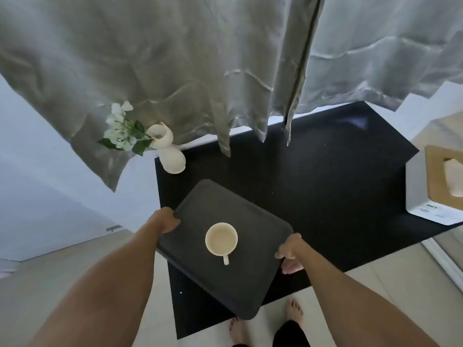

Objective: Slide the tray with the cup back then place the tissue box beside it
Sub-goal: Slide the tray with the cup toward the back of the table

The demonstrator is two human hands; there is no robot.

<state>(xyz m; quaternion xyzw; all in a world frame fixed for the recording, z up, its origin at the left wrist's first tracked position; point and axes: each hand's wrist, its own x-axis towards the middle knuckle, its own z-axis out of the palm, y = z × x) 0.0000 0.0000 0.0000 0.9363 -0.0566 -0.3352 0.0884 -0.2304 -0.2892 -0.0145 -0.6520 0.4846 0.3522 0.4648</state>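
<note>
A dark grey tray (200,204) lies on a black tabletop (313,176), turned at an angle, with its near corner past the table's front edge. A cream cup (221,238) stands upright near the tray's middle, handle toward me. My left hand (165,220) grips the tray's left edge. My right hand (288,249) grips the right edge, fingers curled under it. A white tissue box (423,196) with a wooden top and a tissue showing sits at the table's right end, partly cut off by the frame.
A cream vase (170,154) with white flowers stands at the table's back left corner. Grey curtains (200,71) hang behind and over the table's back edge. My bare feet (238,329) are on the pale floor in front.
</note>
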